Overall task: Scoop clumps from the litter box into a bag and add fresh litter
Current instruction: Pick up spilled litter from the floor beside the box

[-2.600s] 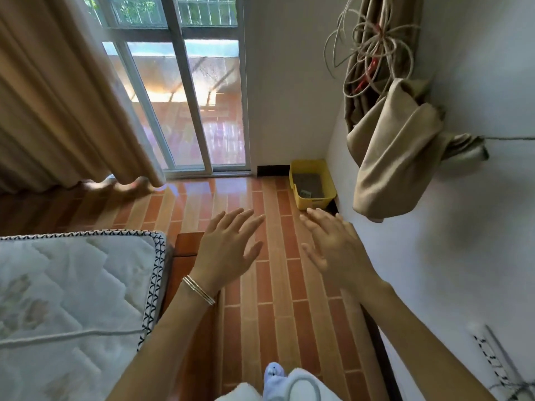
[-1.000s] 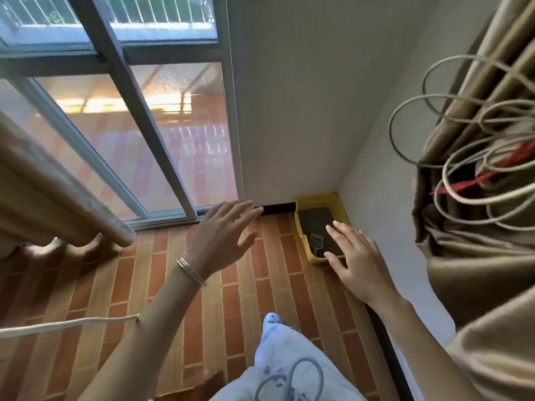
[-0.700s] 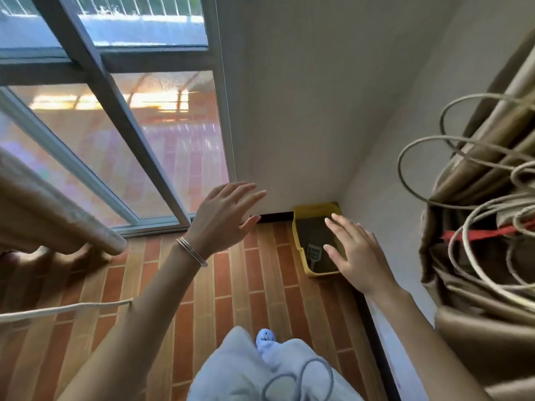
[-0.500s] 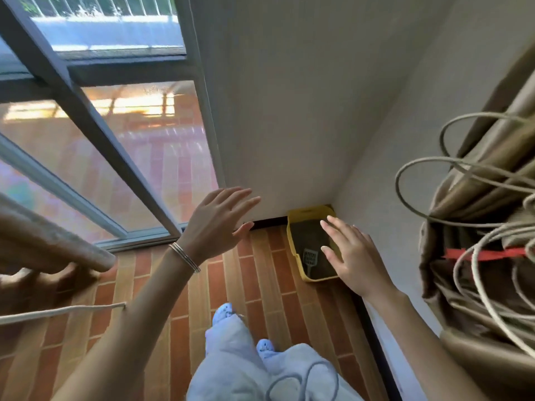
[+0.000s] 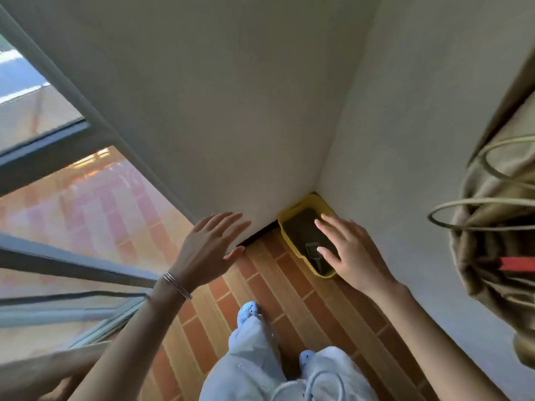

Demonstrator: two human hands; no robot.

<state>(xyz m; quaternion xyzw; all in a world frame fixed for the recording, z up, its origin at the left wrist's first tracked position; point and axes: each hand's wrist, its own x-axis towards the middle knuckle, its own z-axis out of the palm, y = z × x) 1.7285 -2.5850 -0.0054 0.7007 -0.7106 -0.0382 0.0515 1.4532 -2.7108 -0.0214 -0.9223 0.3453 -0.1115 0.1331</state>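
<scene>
The person has stepped close to the corner, so the yellow litter box (image 5: pixel 307 202), on the floor (image 5: pixel 289 287) against both walls, now sits just under the outstretched hands. The left hand (image 5: pixel 208 250) and right hand (image 5: pixel 351 256) are spread flat and hold nothing. The scoop (image 5: pixel 312 249) lies in the litter, untouched, so I'd say scooping hasn't begun.

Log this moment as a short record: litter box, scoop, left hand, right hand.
litter box: yellow, on the brick-pattern floor, in the room corner, dark litter inside
scoop: grey, slotted, lying in the litter box
left hand: fingers spread, holding nothing, left of the box
right hand: fingers spread, holding nothing, over the box's right side in this view; contact cannot be told
</scene>
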